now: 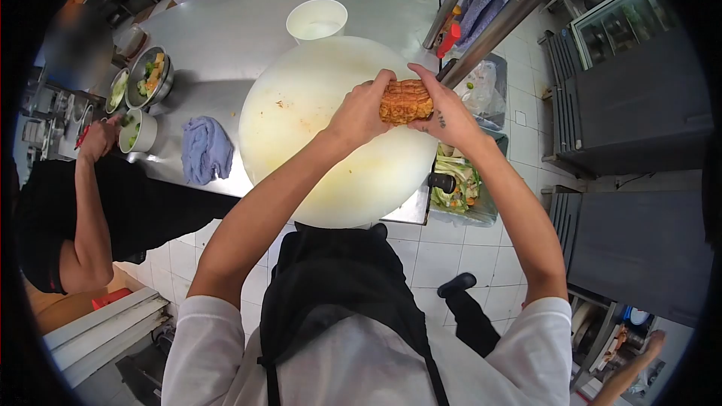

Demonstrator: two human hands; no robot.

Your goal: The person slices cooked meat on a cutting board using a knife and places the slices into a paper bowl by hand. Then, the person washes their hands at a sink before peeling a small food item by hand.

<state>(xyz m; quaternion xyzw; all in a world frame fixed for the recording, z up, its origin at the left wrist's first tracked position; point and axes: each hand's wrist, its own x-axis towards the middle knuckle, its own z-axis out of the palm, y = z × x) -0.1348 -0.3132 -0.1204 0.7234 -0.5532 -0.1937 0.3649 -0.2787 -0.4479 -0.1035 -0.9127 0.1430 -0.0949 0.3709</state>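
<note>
I log one golden-brown, ridged block of food [406, 102], held over the round white board's [301, 158] right edge, left hand [361, 113] and right hand [450, 119] grasping opposite ends, apparently for steadiness (board catching any crumbs).

This is a professional-looking kitchen: beneath the grip of the left hand [364, 109] and right hand [449, 116] lies a big round white board [316, 150] on a broad metal table [218, 37], with a white tub [317, 31] just beyond. Well to the left of the grip, a metal bowl [166, 89] of cut vegetables stands near a co-worker [98, 203] in black, while closer in on the right a bin [481, 215] holds vegetable scraps. Farther right, past white floor tiles [525, 146], are large grey cabinets [635, 105] and a glass-fronted unit [624, 22].
</note>
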